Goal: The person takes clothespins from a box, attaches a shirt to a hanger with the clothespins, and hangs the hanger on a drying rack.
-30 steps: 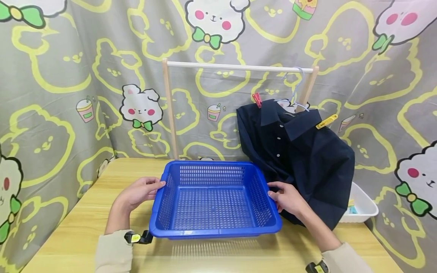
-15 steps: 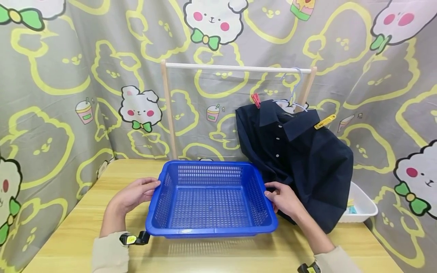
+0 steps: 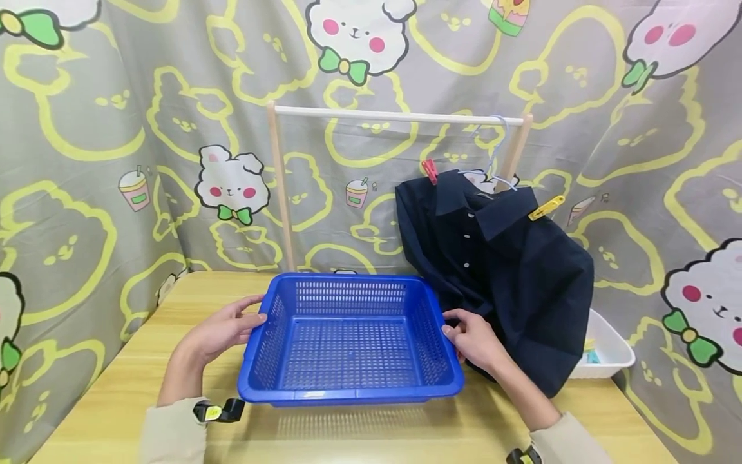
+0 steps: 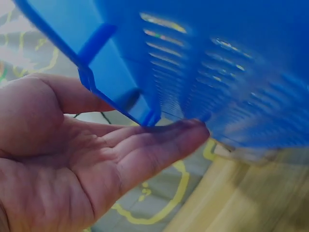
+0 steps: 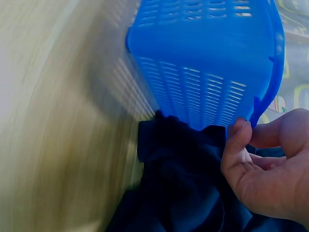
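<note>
A blue perforated plastic basket (image 3: 350,393) with nothing in it stands out in the middle of the head view, its slotted shadow falling on the table in front. My left hand (image 3: 223,332) holds its left rim, thumb on top. In the left wrist view, that hand's fingers (image 4: 159,150) reach under the rim. On the opposite side my right hand (image 3: 476,341) pinches the right rim between thumb and fingers, as the right wrist view also shows. Just beyond the right hand hangs a dark navy collared shirt (image 3: 522,283), its lower cloth beside the basket.
Behind stands a wooden rack with a white bar (image 3: 394,116). A light blue hanger (image 3: 497,151) hooks over it, inside the shirt. A red clothespin (image 3: 429,171) and a yellow clothespin (image 3: 547,208) sit at the shirt's shoulders. A white bin (image 3: 617,357) stands right on the wooden table (image 3: 145,361).
The basket and both hands have shifted slightly left, still in the same hold. The whole head view has also drifted a little.
</note>
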Tool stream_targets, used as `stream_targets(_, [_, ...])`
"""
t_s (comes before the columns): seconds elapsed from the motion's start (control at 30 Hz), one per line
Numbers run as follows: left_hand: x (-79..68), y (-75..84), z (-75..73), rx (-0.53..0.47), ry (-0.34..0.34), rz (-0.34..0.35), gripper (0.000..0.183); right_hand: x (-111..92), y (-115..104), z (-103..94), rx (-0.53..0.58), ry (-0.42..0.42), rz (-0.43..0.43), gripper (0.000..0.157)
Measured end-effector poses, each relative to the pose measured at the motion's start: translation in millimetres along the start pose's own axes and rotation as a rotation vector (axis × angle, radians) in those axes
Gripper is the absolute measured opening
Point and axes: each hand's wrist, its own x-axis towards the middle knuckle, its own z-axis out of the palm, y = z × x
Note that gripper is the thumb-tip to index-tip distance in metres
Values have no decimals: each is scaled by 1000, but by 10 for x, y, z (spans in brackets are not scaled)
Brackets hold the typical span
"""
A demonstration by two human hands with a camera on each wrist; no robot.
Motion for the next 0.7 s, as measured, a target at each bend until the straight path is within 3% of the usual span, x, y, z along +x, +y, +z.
stream_targets(0.3, [-51,43,-114,54,-67,-9,71,45,-77,39,-56,-24,0,30])
stream_targets(0.57, [18,279,-140,216,-93,-93,68,69,-151,-22,-140,-89,-2,29])
stream_targets(0.7, [62,457,-96,391,-82,-131,65,108,-225,-106,-221,-97,-10,38])
